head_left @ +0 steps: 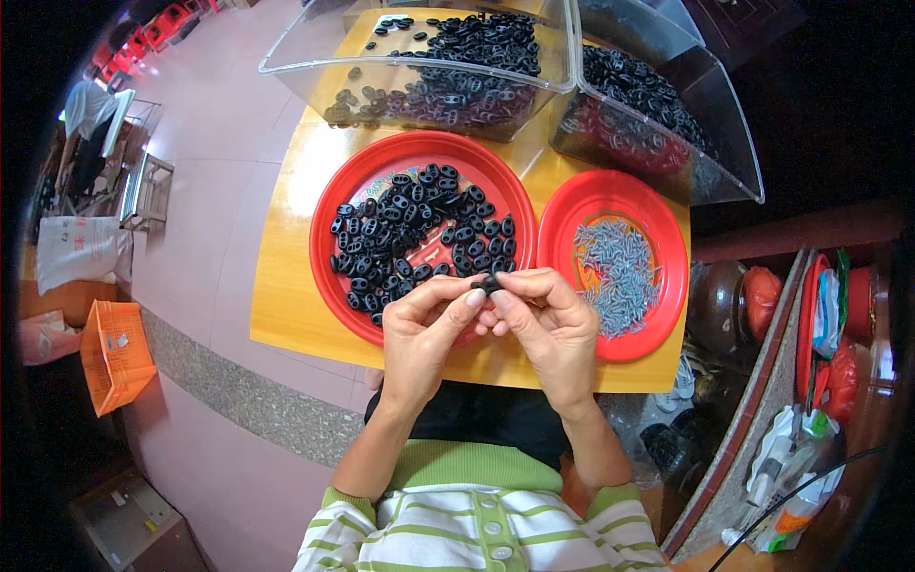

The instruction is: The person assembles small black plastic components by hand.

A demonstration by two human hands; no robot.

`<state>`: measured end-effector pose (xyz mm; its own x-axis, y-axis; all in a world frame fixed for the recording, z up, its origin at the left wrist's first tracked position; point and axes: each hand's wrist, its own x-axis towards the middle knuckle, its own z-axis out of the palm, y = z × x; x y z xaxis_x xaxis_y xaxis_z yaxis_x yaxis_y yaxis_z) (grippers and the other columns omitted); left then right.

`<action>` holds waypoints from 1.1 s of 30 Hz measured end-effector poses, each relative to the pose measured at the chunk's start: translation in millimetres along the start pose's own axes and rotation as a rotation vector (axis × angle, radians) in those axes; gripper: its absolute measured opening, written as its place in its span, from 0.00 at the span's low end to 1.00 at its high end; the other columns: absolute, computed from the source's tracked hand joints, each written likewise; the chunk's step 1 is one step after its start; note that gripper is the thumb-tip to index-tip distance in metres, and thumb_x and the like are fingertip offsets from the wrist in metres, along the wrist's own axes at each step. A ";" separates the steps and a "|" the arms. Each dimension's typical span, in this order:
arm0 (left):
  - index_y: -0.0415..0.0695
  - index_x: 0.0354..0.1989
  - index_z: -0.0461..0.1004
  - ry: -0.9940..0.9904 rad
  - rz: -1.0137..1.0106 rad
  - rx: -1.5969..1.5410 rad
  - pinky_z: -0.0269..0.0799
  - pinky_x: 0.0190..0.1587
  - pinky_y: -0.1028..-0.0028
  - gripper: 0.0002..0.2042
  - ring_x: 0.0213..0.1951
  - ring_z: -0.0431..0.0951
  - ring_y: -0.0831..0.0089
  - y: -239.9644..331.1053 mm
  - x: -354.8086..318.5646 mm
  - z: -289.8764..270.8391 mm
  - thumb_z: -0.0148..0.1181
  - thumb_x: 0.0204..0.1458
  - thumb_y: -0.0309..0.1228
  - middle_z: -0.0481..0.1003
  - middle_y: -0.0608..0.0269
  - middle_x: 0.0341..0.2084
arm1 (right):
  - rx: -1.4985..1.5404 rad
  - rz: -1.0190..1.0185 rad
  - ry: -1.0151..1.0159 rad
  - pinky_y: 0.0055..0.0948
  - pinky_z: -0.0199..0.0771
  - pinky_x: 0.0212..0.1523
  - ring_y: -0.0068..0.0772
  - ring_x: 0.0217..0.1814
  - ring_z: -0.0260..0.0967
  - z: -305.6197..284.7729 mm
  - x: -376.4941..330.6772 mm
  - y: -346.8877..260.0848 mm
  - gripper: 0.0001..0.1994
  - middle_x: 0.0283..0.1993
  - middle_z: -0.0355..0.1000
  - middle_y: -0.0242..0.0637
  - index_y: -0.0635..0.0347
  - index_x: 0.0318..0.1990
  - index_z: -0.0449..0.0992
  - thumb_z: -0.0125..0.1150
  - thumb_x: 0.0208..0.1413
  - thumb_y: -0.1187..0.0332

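Observation:
My left hand (429, 319) and my right hand (543, 319) meet over the near edge of the larger red plate (329, 296). Between their thumbs and fingertips they pinch a small black plastic piece (488, 283), partly covered by the fingers. The larger plate bears many loose black oval pieces with two holes (391, 224). To its right, a smaller red plate (672, 238) holds a heap of small grey metal screws (615, 272); my right hand is close to its rim but pinches only the black piece.
Two clear plastic bins stand at the table's far side, the left bin (419, 71) and the right bin (658, 124), both with black pieces inside. The yellow table (286, 286) ends just before my lap. An orange basket (116, 357) sits off to the left.

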<state>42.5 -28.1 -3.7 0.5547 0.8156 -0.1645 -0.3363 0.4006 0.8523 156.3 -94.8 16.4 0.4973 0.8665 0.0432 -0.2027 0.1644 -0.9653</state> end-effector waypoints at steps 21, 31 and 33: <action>0.34 0.38 0.73 0.055 0.016 -0.085 0.75 0.34 0.78 0.06 0.30 0.78 0.74 1.0 -5.7 4.7 0.54 0.53 0.21 0.77 0.55 0.28 | -0.081 0.045 -0.019 0.14 0.72 0.31 0.15 0.30 0.69 -1.4 0.0 -6.3 0.09 0.33 0.70 0.31 0.65 0.45 0.71 0.54 0.57 0.76; 0.34 0.38 0.73 0.052 -0.010 -0.124 0.76 0.33 0.78 0.05 0.29 0.78 0.72 1.2 -4.5 4.9 0.54 0.53 0.21 0.77 0.54 0.28 | 0.010 0.060 0.011 0.14 0.71 0.30 0.14 0.29 0.67 2.6 1.6 -4.0 0.08 0.31 0.70 0.31 0.66 0.43 0.72 0.53 0.57 0.75; 0.34 0.38 0.73 0.043 -0.015 -0.125 0.76 0.33 0.78 0.06 0.29 0.78 0.72 3.0 -4.3 5.6 0.54 0.53 0.21 0.77 0.54 0.28 | 0.007 0.048 0.014 0.14 0.70 0.29 0.14 0.29 0.67 2.6 1.7 -3.5 0.08 0.31 0.70 0.31 0.66 0.43 0.72 0.54 0.57 0.76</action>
<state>43.4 -32.7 2.3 0.5279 0.8255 -0.2000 -0.4219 0.4592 0.7817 155.7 -92.6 20.6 0.4990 0.8666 -0.0067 -0.2322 0.1263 -0.9644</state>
